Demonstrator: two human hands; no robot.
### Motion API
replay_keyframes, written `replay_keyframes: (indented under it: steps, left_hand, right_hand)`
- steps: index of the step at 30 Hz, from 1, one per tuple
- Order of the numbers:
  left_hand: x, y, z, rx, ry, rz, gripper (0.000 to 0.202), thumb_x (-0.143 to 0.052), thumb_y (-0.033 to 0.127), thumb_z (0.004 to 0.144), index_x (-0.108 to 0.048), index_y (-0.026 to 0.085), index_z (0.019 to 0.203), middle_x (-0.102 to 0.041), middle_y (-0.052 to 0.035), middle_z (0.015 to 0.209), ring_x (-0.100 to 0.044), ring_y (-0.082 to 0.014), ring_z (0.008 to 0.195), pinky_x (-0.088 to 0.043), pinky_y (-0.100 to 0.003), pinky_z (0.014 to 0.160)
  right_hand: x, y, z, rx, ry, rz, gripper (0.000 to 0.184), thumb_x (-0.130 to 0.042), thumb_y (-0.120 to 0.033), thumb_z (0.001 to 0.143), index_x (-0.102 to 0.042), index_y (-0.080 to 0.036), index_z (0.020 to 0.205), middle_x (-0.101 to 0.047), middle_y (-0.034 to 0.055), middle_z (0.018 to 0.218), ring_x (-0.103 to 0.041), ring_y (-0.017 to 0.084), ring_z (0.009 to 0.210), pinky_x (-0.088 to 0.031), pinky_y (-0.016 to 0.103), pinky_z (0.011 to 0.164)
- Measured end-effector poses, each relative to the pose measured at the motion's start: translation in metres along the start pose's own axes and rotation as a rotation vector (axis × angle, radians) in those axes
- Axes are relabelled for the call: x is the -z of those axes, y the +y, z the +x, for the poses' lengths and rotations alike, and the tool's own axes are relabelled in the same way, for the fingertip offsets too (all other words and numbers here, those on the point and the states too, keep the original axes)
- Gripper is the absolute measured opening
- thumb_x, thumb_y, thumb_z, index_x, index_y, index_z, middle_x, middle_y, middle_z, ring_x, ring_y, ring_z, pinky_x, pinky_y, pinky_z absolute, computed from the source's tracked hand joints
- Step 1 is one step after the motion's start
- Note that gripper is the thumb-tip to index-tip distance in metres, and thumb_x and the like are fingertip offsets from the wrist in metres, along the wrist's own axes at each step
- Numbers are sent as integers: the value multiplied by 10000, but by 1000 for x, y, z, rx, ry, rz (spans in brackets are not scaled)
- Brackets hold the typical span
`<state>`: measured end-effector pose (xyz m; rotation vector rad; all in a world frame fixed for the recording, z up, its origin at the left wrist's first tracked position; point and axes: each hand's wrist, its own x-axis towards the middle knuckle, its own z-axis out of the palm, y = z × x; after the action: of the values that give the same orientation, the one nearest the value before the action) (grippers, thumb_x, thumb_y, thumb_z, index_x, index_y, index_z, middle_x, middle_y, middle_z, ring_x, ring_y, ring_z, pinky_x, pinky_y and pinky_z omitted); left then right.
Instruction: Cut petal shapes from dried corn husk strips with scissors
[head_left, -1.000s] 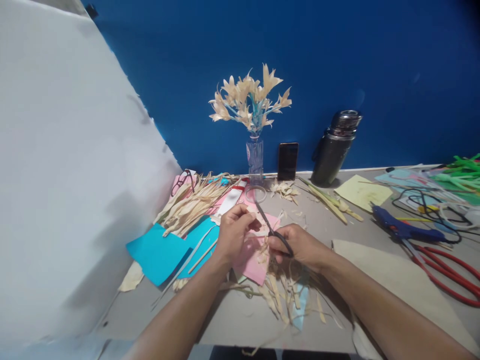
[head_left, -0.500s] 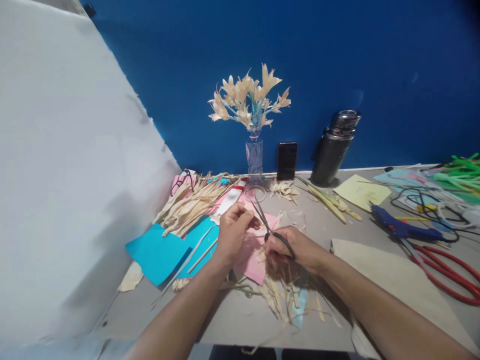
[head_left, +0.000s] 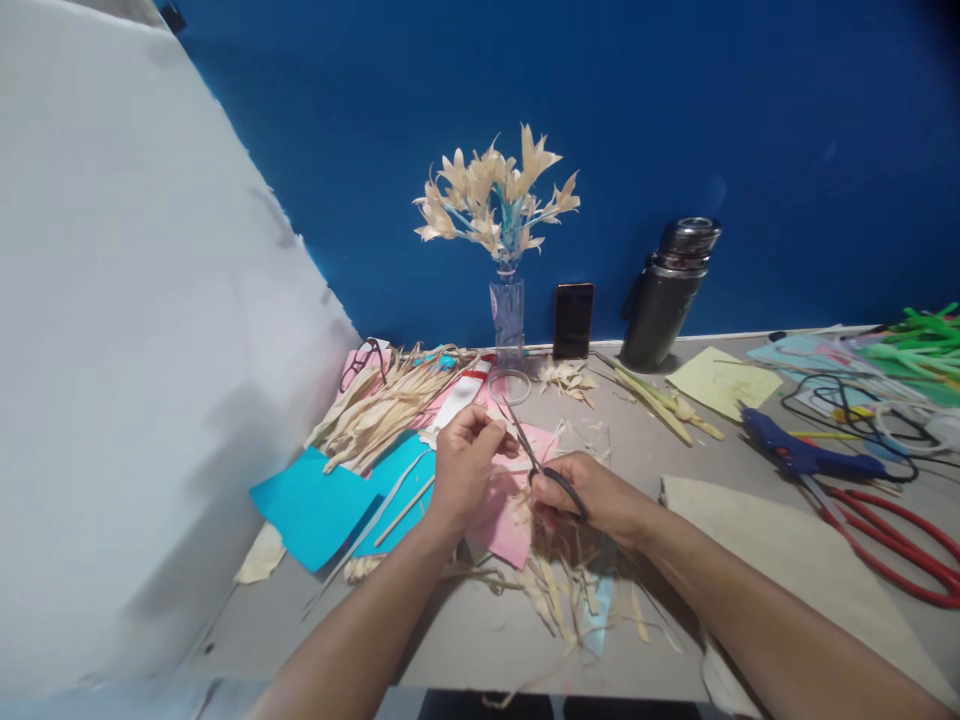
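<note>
My left hand is closed in a pinch on a small pale strip of dried leaf, held above a pink paper sheet. My right hand grips the black handles of small scissors, whose blades point up and left toward the pinched strip. Cut pale leaf scraps lie on the grey table under both hands. A heap of dried leaf strips and blue paper sheets lie to the left of my left hand.
A glass vase of pale handmade flowers, a dark phone and a black flask stand against the blue wall. A blue glue gun, red-handled shears, cables and green strips lie right. A white sheet rises left.
The scissors and my right hand have shifted slightly left toward the pinched strip. My left hand has stayed almost still.
</note>
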<state>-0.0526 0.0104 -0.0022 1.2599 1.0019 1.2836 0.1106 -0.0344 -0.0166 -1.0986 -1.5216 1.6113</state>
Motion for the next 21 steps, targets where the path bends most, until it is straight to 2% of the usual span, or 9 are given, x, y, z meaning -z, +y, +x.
replay_keyframes:
  steps: [6,14,21]
  left_hand:
    - [-5,9,-4,29,23,27,132,-605,236,764,-524,178,677,-630,13,570,-627,-128,543,-469,-230,572]
    - [-3,4,-4,7,-3,-25,126,-590,239,778,-517,181,693,-636,8,582,-637,-144,558,-514,-272,604]
    - [-6,8,-5,3,25,13,118,-578,220,778,-519,179,685,-630,10,577,-629,-141,555,-512,-266,594]
  right_hand:
    - [0,-1,-1,-4,-3,-5,502,-626,-603,788,-600,-129,626,-587,19,542,-403,85,466,-250,228,462]
    - [-1,-2,0,-18,-6,33,516,-643,-630,761,-590,-135,623,-560,11,505,-383,79,435,-230,228,447]
    - [-1,-2,0,-21,-10,44,523,-637,-634,766,-574,-139,610,-548,6,496,-378,78,429,-238,231,454]
